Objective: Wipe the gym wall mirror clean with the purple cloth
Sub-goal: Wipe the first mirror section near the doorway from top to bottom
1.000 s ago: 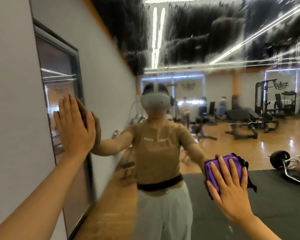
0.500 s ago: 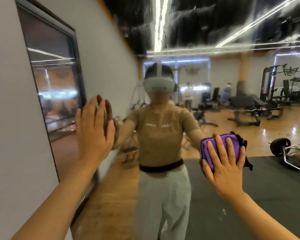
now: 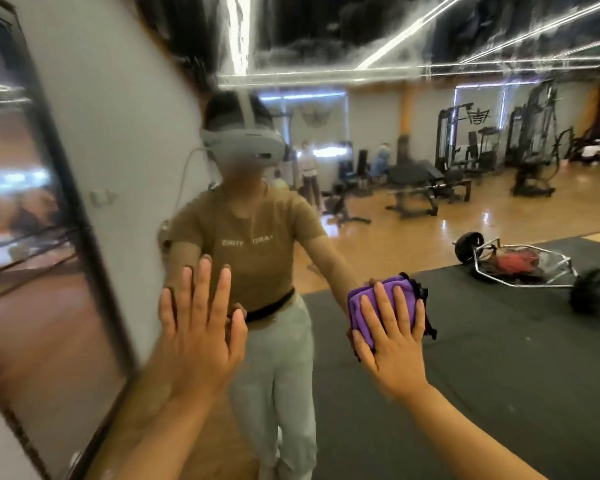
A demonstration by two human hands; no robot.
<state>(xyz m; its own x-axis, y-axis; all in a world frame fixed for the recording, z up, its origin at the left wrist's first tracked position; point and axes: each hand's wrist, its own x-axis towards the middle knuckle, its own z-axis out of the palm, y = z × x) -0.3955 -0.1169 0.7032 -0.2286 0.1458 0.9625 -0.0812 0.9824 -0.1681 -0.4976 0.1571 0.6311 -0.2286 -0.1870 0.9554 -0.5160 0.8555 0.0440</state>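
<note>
The gym wall mirror (image 3: 499, 358) fills most of the view and reflects the room and me. My right hand (image 3: 392, 337) lies flat with straight fingers on the folded purple cloth (image 3: 381, 299), pressing it against the glass at centre right. My left hand (image 3: 201, 327) is spread flat on the mirror glass at lower centre, fingers straight and pointing up, meeting its own reflection. The upper part of the mirror looks streaky and smeared.
A dark-framed glass panel (image 3: 32, 237) is set in the grey wall on the left, next to the mirror's edge. The reflection shows a hex bar with weight plates (image 3: 530, 268) on black mats, benches and racks on a wooden floor, and people far back.
My left hand has slid right and down, from beside the framed panel to the lower middle of the mirror. The cloth under my right hand shifted slightly; the view turned right.
</note>
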